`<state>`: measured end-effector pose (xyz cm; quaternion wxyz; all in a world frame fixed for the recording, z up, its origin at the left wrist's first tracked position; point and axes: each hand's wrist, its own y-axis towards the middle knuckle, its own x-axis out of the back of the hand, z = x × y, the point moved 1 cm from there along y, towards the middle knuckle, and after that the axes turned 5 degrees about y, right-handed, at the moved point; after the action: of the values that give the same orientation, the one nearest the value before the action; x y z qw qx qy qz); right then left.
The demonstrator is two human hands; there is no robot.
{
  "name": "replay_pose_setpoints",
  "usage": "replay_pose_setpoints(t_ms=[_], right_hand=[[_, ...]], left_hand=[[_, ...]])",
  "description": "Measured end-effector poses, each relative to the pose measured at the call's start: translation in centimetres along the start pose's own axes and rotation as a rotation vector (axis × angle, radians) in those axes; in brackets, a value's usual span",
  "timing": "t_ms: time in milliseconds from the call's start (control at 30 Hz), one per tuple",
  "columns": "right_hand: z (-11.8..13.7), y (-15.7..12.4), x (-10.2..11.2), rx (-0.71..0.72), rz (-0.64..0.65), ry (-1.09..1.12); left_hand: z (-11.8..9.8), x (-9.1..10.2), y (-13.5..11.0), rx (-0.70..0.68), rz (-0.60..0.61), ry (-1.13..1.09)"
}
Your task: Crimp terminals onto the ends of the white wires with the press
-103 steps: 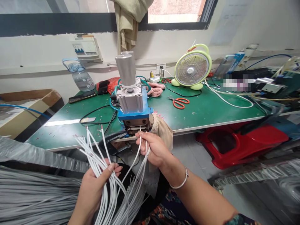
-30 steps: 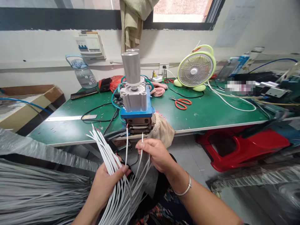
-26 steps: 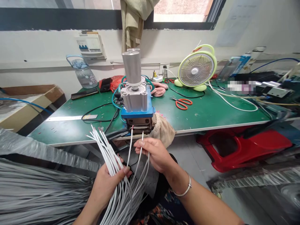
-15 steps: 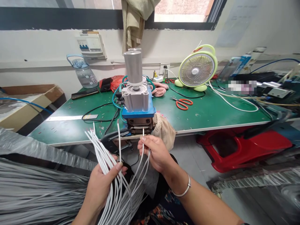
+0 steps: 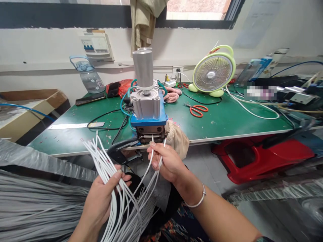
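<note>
My left hand is closed around a bundle of white cables, whose ends fan out above the fist. Between thumb and fingers, my right hand pinches a single white cable. That cable's tip reaches the front opening of a small press with a blue plate and a silver cylinder. Another cable end sticks up by my right knuckles, and further cables run below that palm. The cables hang down together over my lap.
The press stands at the front edge of a green table. Behind are red-handled snips, a green fan, a water bottle and a phone. A cloth bag hangs beside the press; a red stool stands right.
The cable in my right hand has moved up into the press opening. My left hand has shifted left and down with the bundle, and the single cable standing apart near its thumb is gone from there.
</note>
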<state>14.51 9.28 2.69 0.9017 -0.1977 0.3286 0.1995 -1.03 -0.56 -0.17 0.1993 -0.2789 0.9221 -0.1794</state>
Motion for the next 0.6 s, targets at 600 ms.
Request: replay_pose_setpoints(t_ms=[600], right_hand=[[0.0, -1.7, 2.0, 0.035, 0.220, -0.186]], left_hand=[[1.7, 0.6, -0.2, 0.051, 0.138, 0.042]])
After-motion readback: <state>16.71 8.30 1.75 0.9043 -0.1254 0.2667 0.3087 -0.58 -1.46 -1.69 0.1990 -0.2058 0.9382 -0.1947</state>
